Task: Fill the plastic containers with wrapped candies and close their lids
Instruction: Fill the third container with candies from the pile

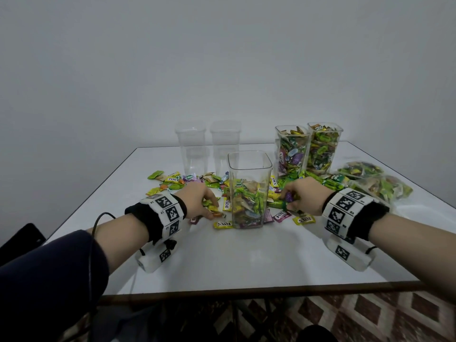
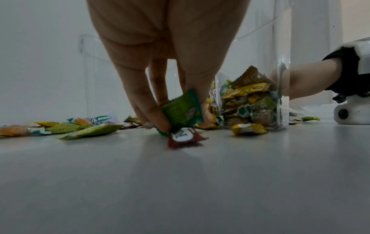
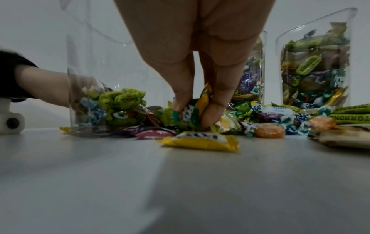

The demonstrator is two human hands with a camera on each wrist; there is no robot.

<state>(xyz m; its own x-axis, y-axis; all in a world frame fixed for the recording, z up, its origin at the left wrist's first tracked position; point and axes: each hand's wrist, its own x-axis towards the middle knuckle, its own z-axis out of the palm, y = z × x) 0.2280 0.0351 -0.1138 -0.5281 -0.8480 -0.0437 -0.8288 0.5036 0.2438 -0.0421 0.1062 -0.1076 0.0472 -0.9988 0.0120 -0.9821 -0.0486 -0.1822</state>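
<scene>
A clear plastic container (image 1: 249,169), about half full of wrapped candies, stands open at the table's middle. My left hand (image 1: 197,201) is down on the table left of it, pinching a green wrapped candy (image 2: 181,110) over a red one (image 2: 184,137). My right hand (image 1: 298,196) is down on the right side, fingers pinching a bunch of candies (image 3: 196,109) from the loose pile. A yellow candy (image 3: 200,140) lies just in front of those fingers. Two full containers (image 1: 292,149) (image 1: 322,146) stand at the back right, two empty ones (image 1: 191,146) (image 1: 225,144) at the back left. No lids show.
Loose candies (image 1: 172,181) lie scattered across the white table (image 1: 246,257) around the middle container. Clear bags of candies (image 1: 375,181) lie at the right edge. A dark chair (image 1: 22,240) stands at the left. The table's near edge runs just below my wrists.
</scene>
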